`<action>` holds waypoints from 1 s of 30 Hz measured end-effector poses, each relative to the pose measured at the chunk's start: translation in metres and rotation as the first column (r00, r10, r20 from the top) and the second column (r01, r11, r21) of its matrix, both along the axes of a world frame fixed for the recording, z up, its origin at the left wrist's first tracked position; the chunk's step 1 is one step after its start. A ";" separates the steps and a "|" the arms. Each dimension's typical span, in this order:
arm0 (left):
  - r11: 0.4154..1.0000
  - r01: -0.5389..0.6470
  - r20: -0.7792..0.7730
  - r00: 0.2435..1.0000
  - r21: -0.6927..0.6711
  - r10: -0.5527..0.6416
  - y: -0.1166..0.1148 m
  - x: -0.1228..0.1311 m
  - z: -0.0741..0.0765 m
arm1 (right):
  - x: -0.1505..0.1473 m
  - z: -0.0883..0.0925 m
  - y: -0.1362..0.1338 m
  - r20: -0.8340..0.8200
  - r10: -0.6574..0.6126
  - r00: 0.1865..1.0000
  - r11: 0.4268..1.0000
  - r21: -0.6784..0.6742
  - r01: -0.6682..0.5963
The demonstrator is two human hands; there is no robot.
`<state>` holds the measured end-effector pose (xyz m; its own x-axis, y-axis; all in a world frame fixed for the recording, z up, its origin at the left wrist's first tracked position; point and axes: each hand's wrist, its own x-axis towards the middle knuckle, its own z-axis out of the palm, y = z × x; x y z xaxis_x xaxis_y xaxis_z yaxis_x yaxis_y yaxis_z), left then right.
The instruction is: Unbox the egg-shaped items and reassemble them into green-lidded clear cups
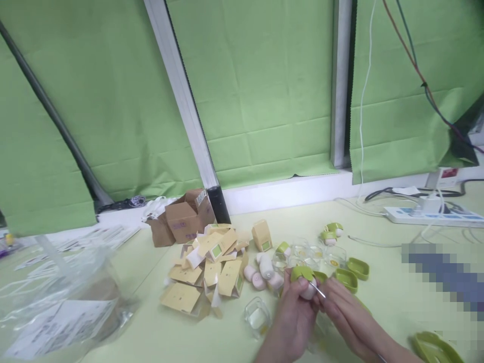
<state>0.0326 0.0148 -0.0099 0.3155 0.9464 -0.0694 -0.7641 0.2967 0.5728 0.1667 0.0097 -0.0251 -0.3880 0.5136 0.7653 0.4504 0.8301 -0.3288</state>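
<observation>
My left hand (293,315) is closed around a small rounded pale piece (309,291) with a green leaf-shaped top (302,273). My right hand (346,307) grips a thin metal tool (317,289), its tip against the pale piece; the hand hides most of the tool, so its kind is unclear. Just left of my hands lie several pale pink and white rounded pieces (266,266). Clear plastic cases (257,317) are close by, one at my left wrist and others behind the hands. Green trays (346,279) sit beyond my right hand.
A heap of folded yellow card boxes (229,277) lies left of the hands, one box (261,236) upright behind it. Further back stands an open brown carton (189,217). A clear plastic bag (75,302) covers the left. A power strip (401,216) with cables is at right.
</observation>
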 end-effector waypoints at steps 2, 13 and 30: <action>1.000 0.019 -0.001 1.000 0.009 -0.019 0.000 -0.001 0.000 | 0.006 0.000 0.002 0.111 -0.039 0.993 0.984 0.177 0.019; 0.982 0.137 -0.019 0.991 0.133 -0.135 -0.007 -0.002 0.012 | 0.023 0.013 0.003 0.271 -0.145 0.952 0.908 0.418 0.019; 0.945 0.197 -0.613 0.790 0.260 0.004 0.004 -0.016 0.011 | 0.016 0.036 0.017 -0.286 -0.181 0.941 0.775 -0.630 -0.043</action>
<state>0.0165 0.0192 0.0009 0.3952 0.9186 0.0011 -0.2129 0.0904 0.9729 0.1832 0.0269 0.0111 -0.1301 0.9314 0.3399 0.2782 0.3634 -0.8891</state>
